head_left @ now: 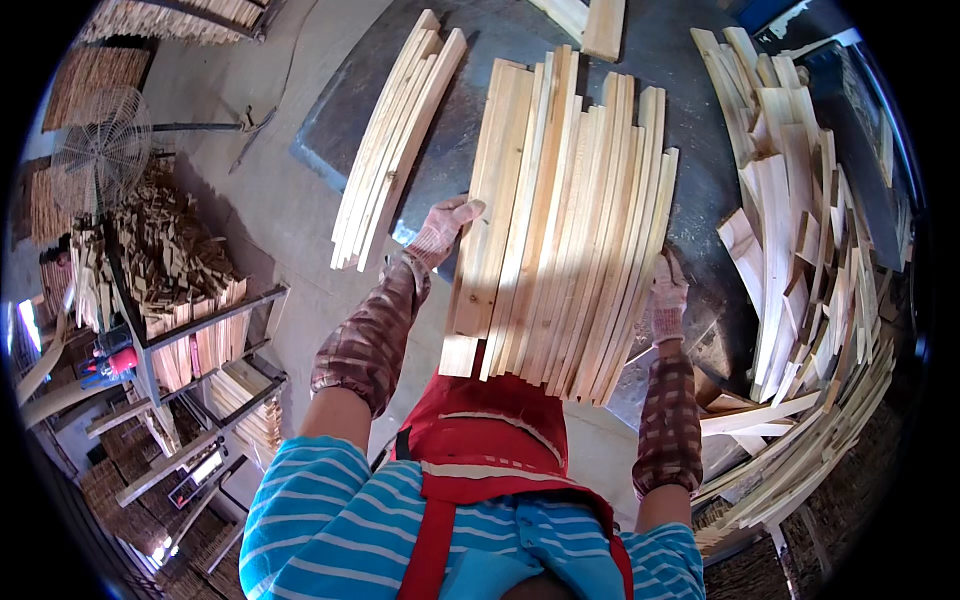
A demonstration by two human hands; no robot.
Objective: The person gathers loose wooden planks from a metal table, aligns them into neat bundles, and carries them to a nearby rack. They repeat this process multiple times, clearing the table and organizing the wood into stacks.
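A wide row of pale wooden strips [560, 220] lies side by side in front of me, its near ends uneven and reaching over my red apron [490, 430]. My left hand [445, 230], in a light knitted glove, grips the row's left edge with the thumb on top; its other fingers are hidden beneath. At the right edge, my right hand [669, 297], gloved too, is closed against the outer strip, its fingertips partly hidden. Checked sleeve covers [375, 330] wrap both forearms.
A dark metal table [440, 120] lies under the strips. On it, left, rests a smaller group of strips [398, 150]; short boards [604, 30] sit at its far edge. A heap of wood pieces [785, 220] fills the right side. Leftward stand a fan [101, 150] and a loaded rack [215, 320].
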